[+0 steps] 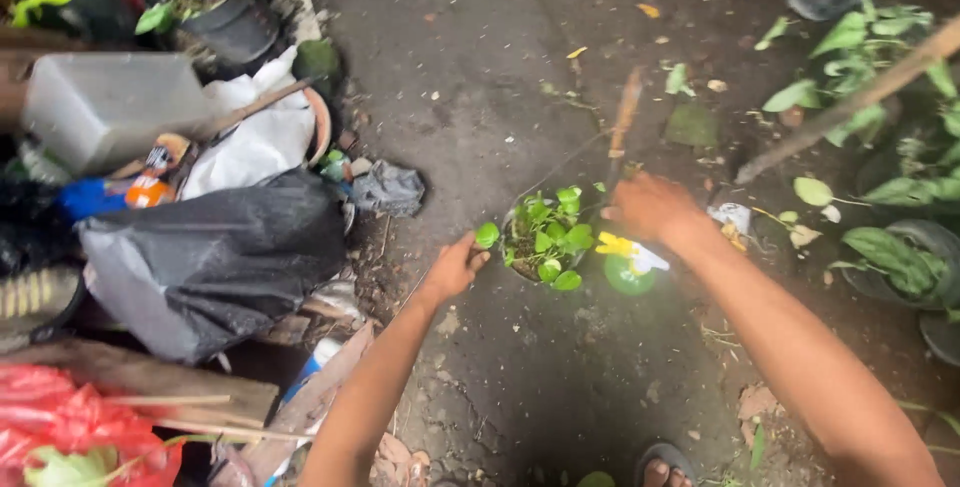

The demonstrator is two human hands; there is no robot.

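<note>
Potted green plant (545, 239) between both hands: left hand (455, 267) grips its rim; right hand (650, 207), equally near, holds a wooden-handled tool (624, 117) upright.

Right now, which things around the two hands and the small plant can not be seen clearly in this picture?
Head view:
- Small pot: mostly hidden by its round green leaves.
- Left hand: fingertips hidden at the pot's edge; grip unclear.
- Right hand: closed on a wooden-handled tool; its working end is hidden by the hand and leaves.
- Yellow and green object: blurred, kind unclear.
</note>
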